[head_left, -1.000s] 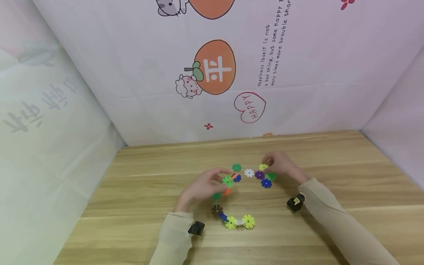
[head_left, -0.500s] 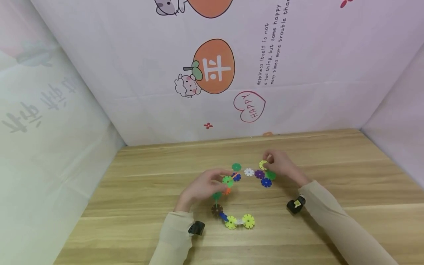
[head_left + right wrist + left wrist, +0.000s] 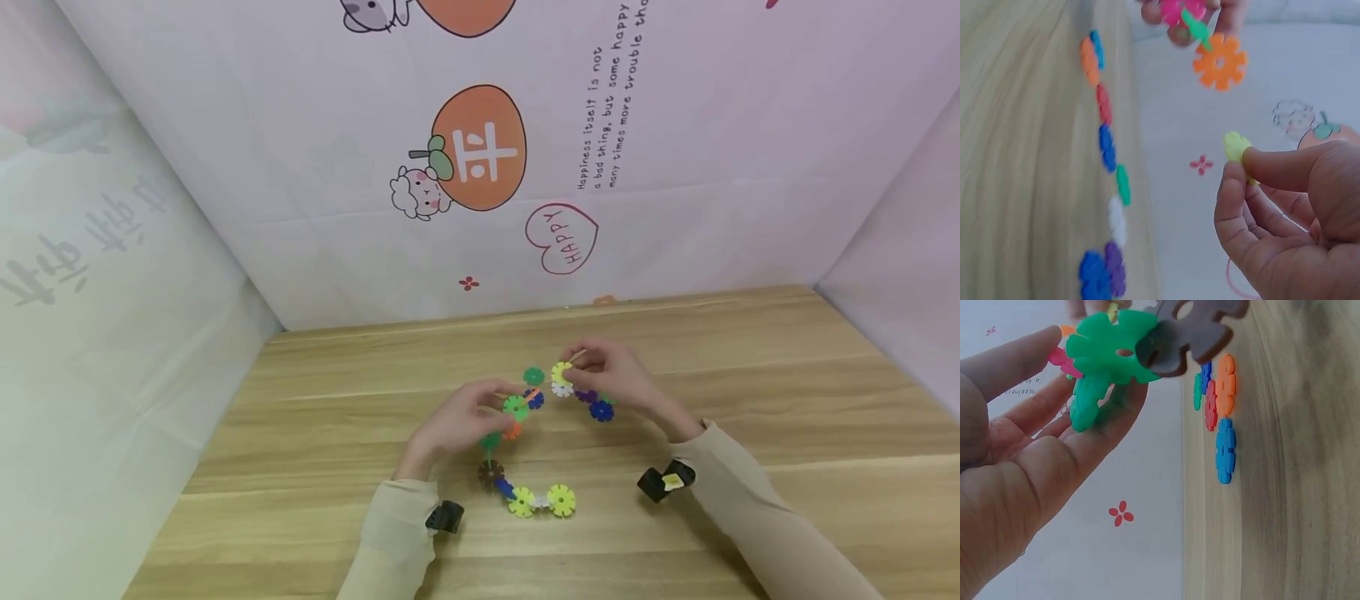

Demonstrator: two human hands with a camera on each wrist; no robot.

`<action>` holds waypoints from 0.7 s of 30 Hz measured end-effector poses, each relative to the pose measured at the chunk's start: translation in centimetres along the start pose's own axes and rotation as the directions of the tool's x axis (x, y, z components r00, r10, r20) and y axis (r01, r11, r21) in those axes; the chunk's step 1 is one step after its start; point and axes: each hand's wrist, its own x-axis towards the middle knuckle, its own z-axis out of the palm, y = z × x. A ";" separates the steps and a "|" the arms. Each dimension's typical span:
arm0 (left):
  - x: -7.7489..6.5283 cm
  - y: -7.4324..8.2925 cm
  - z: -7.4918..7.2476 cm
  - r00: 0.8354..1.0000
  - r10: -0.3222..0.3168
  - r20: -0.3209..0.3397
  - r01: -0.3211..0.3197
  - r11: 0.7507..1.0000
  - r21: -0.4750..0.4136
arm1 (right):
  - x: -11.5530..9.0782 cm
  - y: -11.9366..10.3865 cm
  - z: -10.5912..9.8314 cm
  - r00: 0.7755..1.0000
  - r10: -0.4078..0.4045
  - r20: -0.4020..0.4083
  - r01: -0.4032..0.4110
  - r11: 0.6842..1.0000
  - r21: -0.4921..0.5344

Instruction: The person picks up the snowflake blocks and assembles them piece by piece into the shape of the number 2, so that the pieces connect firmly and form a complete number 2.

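In the head view my left hand (image 3: 461,421) holds a curved chain of interlocked, notched snowflake discs. A green disc (image 3: 1110,347) of it lies between thumb and fingers in the left wrist view, with a brown disc (image 3: 1200,340) slotted beside it. The chain's lower part trails toward me, ending in a bright yellow disc (image 3: 561,500). An orange disc (image 3: 1221,61) forms the end nearest my right hand in the right wrist view. Between thumb and fingertips, my right hand (image 3: 618,383) pinches a single yellow disc (image 3: 1235,147), apart from the chain.
Loose discs lie on the wooden table (image 3: 300,500) behind the hands: a white one (image 3: 562,390), a blue one (image 3: 602,411), a purple one (image 3: 1115,269), a red one (image 3: 1210,406) and several others. A printed cloth wall (image 3: 337,250) rises behind the table; others stand at both sides.
My right hand has lifted the yellow disc from among the loose ones and carried it left, toward the chain. My left hand keeps its hold in nearly the same place.
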 end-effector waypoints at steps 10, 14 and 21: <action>0.1 0.2 0.2 0.999 0.037 0.004 -0.036 0.999 -0.020 | -0.5 -1.6 0.8 1.000 0.007 0.025 -0.008 0.999 0.050; 0.1 0.1 0.2 0.999 0.044 0.008 -0.044 0.999 -0.024 | -0.5 -1.6 0.9 1.000 -0.001 0.025 0.000 0.999 0.052; 0.1 0.2 0.3 0.999 0.050 0.011 -0.050 0.998 -0.028 | -0.5 -1.6 1.1 0.998 -0.045 0.034 0.043 0.997 0.060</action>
